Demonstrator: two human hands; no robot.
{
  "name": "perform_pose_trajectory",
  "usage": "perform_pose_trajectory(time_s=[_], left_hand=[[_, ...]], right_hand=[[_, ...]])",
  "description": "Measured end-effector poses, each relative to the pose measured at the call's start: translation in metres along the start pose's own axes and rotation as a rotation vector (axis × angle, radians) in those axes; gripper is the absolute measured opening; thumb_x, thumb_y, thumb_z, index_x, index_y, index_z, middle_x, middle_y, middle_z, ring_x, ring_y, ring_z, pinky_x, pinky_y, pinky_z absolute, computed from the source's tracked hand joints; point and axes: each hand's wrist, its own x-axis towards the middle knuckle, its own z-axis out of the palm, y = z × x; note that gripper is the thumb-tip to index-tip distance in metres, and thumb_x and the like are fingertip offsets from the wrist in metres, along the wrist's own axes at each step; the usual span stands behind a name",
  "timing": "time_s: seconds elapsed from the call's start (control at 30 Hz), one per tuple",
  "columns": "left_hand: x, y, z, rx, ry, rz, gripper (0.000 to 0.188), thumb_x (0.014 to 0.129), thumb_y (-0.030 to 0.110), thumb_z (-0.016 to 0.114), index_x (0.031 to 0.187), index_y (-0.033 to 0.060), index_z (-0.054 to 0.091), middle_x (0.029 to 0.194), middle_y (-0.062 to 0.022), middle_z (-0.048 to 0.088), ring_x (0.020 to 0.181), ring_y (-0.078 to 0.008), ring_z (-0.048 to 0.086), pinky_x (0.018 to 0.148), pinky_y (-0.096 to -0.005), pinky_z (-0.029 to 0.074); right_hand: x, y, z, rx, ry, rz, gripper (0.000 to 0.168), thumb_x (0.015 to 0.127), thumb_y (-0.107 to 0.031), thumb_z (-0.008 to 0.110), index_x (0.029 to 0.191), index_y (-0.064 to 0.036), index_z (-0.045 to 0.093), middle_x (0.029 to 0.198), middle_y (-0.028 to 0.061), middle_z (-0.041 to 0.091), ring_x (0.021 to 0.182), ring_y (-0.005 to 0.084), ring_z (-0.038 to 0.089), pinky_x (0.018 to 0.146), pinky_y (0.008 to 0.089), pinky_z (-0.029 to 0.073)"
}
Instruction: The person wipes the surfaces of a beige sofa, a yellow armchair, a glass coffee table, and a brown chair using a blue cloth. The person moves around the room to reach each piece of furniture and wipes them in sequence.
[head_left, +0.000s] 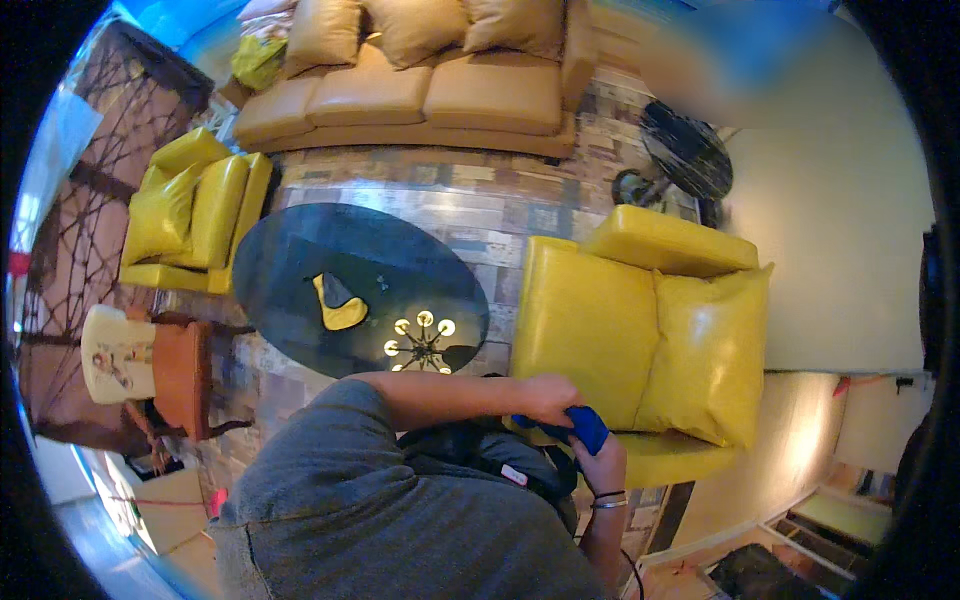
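Note:
My left hand (551, 397) reaches across from the left, its fingers closed on a blue cloth (589, 429). On the cloth's lower right side, my right hand (602, 459) also grips it; a dark band and a light bracelet circle that wrist. Both hands are close together beside the near armrest (667, 459) of a yellow leather-look armchair (585, 330). The cloth appears bunched, and part of it is hidden by my fingers. Whether it touches the armrest I cannot tell. A loose yellow cushion (709, 352) leans in the chair.
Ahead to the left stands a dark oval table (300, 247), bearing a yellow-and-grey item (341, 304) and a chandelier's reflection. Beyond are a tan sofa (367, 94) and a second yellow armchair (217, 217). A chair with an orange seat (181, 375) stands left; a black side table (690, 154) far right.

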Motion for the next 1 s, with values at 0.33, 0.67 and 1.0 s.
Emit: perform_pose_trajectory(time_s=[0.33, 0.67, 1.0], left_hand=[[-0.078, -0.030, 0.062, 0.045, 0.346, -0.075, 0.033, 0.077, 0.024, 0.072, 0.099, 0.0026, 0.060, 0.088, -0.0224, 0.064, 0.083, -0.0428, 0.062, 0.073, -0.0512, 0.050], [-0.096, 0.040, 0.098, 0.029, 0.209, -0.279, 0.029, 0.080, 0.031, 0.070, 0.088, 0.0045, 0.064, 0.081, -0.0210, 0.065, 0.078, -0.0406, 0.064, 0.069, -0.0491, 0.051], [-0.156, 0.023, 0.157, -0.007, 0.333, -0.391, 0.025, 0.077, 0.023, 0.069, 0.092, 0.0049, 0.063, 0.090, -0.0207, 0.065, 0.087, -0.0395, 0.064, 0.074, -0.0493, 0.051]], right_hand=[[0.015, -0.002, 0.043, -0.327, -0.107, -0.335, 0.046, 0.076, -0.044, 0.076, 0.091, -0.002, 0.066, 0.084, 0.0231, 0.065, 0.080, 0.0419, 0.064, 0.068, 0.0483, 0.050], [-0.035, 0.029, 0.053, -0.248, -0.232, -0.320, 0.042, 0.079, -0.039, 0.073, 0.091, 0.000, 0.064, 0.086, 0.0245, 0.065, 0.083, 0.0440, 0.062, 0.070, 0.0511, 0.049], [-0.046, 0.043, 0.113, -0.117, -0.306, -0.461, 0.029, 0.075, -0.018, 0.075, 0.095, -0.001, 0.064, 0.091, 0.0209, 0.063, 0.087, 0.0424, 0.060, 0.074, 0.0487, 0.050]])
